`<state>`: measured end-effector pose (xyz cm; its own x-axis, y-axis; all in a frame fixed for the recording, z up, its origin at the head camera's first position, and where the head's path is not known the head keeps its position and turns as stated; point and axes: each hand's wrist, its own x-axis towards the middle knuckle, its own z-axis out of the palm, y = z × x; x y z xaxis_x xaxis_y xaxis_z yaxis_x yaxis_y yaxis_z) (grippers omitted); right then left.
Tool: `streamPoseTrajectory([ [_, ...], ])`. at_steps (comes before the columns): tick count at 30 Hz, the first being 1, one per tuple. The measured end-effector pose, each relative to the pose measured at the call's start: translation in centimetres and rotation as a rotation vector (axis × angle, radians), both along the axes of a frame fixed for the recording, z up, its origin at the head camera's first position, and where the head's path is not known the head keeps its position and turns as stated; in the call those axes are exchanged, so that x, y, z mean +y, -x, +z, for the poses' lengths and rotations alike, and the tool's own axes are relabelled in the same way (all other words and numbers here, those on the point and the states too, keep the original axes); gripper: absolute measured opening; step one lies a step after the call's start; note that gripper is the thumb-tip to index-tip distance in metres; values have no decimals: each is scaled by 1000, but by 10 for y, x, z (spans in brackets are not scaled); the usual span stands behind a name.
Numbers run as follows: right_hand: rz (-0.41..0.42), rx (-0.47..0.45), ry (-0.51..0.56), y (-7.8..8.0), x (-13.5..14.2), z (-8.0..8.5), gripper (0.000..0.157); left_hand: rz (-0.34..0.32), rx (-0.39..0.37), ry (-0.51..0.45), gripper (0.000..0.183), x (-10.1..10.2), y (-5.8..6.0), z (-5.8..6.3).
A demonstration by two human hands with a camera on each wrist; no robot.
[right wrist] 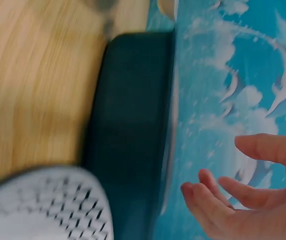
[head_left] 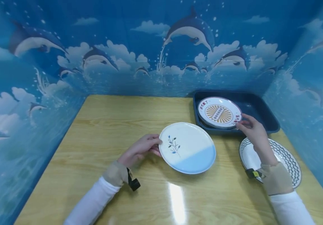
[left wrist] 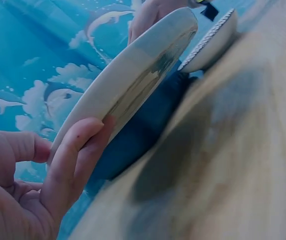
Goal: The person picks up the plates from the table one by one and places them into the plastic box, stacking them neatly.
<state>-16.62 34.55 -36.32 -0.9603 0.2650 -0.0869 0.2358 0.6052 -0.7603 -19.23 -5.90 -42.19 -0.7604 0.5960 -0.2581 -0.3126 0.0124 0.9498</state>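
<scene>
My left hand pinches the left rim of a round white-and-light-blue plate with a plant sprig on it. In the left wrist view the plate is raised off the table and tilted, thumb on one face and fingers beneath. My right hand is at the right edge of a stack of plates, whose top plate bears an orange sunburst and red writing. The right wrist view shows the right fingers loosely bent, apart from the thumb, with nothing between them. The stack sits in a dark blue tray.
A white plate with a black zigzag rim lies on the wooden table in front of the tray, partly under the right forearm. Curtains with dolphins enclose the back and sides.
</scene>
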Motion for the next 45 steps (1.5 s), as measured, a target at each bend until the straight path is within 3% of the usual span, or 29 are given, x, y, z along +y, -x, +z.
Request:
streamPoseTrajectory([
  [3,42,64,-23,-7,-15,6,61,11,26,1,38,-4,6,8],
  [6,164,75,40,-12,-27,8,59,13,36,-2,40,-4,10,16],
  [10,348,-48,263,-17,-41,7,60,17,36,-4,39,-2,14,24],
  [13,408,-145,406,-19,-49,4,61,13,48,-2,41,0,15,27],
  [17,394,-191,597,-20,-51,-1,63,17,42,-11,41,4,16,28],
  [25,269,-156,891,-19,-44,2,66,84,15,-20,38,21,24,34],
  [30,191,-93,918,-15,-40,10,69,165,35,-65,42,41,34,37],
  [40,113,-3,954,-9,-27,20,72,312,44,-86,51,81,46,40],
  [45,56,42,1010,-2,-15,25,75,295,11,-100,51,106,49,31],
])
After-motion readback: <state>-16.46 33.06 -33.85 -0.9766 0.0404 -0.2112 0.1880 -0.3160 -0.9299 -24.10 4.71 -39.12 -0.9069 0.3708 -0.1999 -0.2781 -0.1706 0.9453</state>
